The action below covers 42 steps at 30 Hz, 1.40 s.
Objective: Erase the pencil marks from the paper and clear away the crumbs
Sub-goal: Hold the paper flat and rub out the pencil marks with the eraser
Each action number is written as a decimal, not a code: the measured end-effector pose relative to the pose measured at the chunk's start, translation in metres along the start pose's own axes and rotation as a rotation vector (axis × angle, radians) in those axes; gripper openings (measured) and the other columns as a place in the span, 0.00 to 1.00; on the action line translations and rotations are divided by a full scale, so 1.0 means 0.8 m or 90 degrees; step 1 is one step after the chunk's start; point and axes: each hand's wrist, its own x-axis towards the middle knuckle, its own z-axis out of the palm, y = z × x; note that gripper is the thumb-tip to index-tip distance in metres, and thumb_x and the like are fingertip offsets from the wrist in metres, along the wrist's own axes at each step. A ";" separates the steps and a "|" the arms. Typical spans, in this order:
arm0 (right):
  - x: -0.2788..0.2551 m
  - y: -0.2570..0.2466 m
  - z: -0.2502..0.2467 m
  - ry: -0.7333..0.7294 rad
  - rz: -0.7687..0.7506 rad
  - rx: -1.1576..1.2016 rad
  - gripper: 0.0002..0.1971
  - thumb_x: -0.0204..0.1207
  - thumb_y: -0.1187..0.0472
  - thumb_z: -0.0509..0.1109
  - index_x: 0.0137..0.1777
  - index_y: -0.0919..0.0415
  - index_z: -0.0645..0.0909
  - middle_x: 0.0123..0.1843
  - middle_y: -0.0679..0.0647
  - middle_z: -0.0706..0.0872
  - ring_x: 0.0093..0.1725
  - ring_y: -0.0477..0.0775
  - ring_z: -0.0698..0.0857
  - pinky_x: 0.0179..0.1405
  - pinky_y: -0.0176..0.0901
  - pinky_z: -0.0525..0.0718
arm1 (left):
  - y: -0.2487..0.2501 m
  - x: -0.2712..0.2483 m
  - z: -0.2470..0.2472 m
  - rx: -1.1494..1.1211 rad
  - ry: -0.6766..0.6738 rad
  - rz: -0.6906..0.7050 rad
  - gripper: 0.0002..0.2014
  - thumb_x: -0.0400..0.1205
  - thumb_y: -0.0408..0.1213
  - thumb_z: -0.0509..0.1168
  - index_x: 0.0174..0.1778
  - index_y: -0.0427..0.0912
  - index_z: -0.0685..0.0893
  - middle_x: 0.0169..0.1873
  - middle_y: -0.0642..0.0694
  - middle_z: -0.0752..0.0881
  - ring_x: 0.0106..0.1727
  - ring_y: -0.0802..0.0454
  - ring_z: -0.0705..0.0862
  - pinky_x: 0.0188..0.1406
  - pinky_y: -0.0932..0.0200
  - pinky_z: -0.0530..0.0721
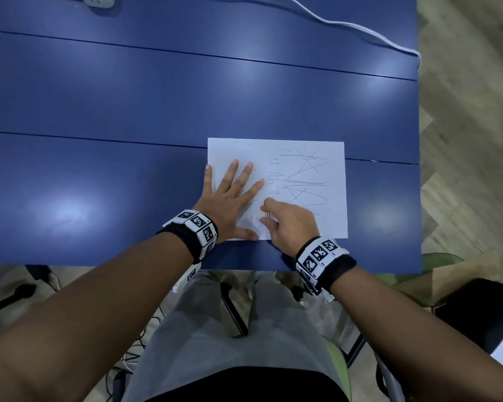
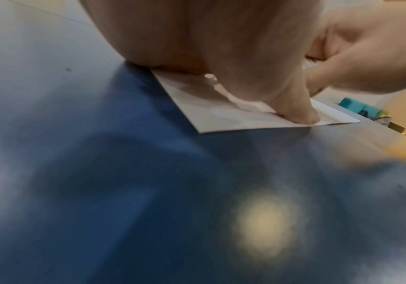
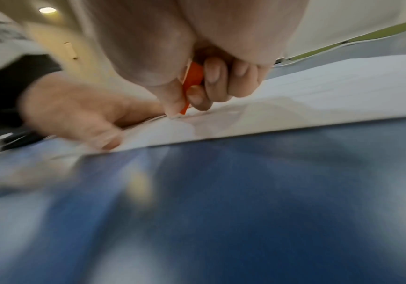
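Note:
A white sheet of paper (image 1: 311,158) lies on the blue table (image 1: 128,97), near its front right. Grey pencil scribbles (image 1: 305,181) cover the sheet's right half. My left hand (image 1: 233,195) lies flat with spread fingers on the paper's left part, thumb (image 2: 301,111) pressing near the front edge. My right hand (image 1: 288,221) pinches an eraser in an orange sleeve (image 3: 192,82), its tip against the paper (image 3: 318,96) close to the left hand (image 3: 75,115). In the head view the eraser is hidden under the fingers.
A white cable (image 1: 360,27) runs across the table's far right corner, and a white power strip (image 1: 98,0) sits at the far edge. The table's right edge (image 1: 420,169) lies just beyond the paper. Teal blocks (image 2: 357,107) show off past the table.

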 end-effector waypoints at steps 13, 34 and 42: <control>0.015 0.012 -0.013 0.030 0.003 -0.009 0.08 0.79 0.54 0.67 0.56 0.53 0.78 0.49 0.49 0.89 0.47 0.61 0.86 0.43 0.53 0.84 | -0.003 0.002 0.004 0.008 0.012 0.003 0.59 0.71 0.83 0.51 0.87 0.56 0.31 0.85 0.44 0.25 0.85 0.38 0.24 0.74 0.17 0.30; 0.002 0.011 -0.005 -0.029 -0.013 -0.039 0.09 0.81 0.52 0.64 0.58 0.51 0.76 0.53 0.47 0.89 0.50 0.59 0.86 0.44 0.52 0.83 | -0.004 0.001 0.006 0.007 0.025 0.010 0.59 0.70 0.84 0.51 0.86 0.56 0.30 0.85 0.44 0.24 0.85 0.38 0.24 0.75 0.15 0.33; -0.007 0.004 0.002 -0.024 0.022 -0.011 0.08 0.81 0.52 0.65 0.57 0.51 0.76 0.52 0.47 0.89 0.50 0.58 0.85 0.46 0.51 0.83 | -0.004 0.000 0.008 0.007 0.034 0.010 0.59 0.70 0.84 0.52 0.87 0.56 0.30 0.86 0.44 0.26 0.86 0.38 0.25 0.75 0.16 0.33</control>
